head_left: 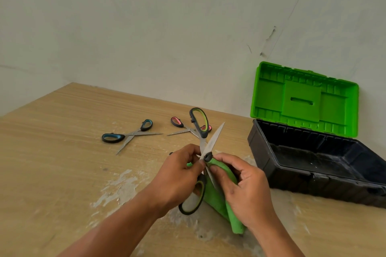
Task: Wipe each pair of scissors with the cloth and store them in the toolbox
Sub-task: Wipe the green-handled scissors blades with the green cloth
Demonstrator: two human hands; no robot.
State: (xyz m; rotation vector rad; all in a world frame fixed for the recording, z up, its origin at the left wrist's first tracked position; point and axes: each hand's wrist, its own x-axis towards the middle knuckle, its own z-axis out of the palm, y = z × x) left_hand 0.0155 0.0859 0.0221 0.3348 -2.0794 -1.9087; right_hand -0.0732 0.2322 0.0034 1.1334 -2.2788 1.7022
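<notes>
In the head view, a pair of green-and-black handled steel scissors (pixel 201 131) is held spread open above the light wooden worktop (pixel 62 152). The left hand (pixel 177 175) grips it near the pivot. The right hand (pixel 244 190) presses a folded green cloth (pixel 221 200) against 1 blade. 2 other pairs, blue-handled scissors (pixel 127 133) and pink-handled scissors (pixel 183 126), lie behind. The black toolbox with a green lid (pixel 313 165) stands open at the right.

green scissors (pixel 205 142) open, held w/ cloth (pixel 221 198)
</notes>
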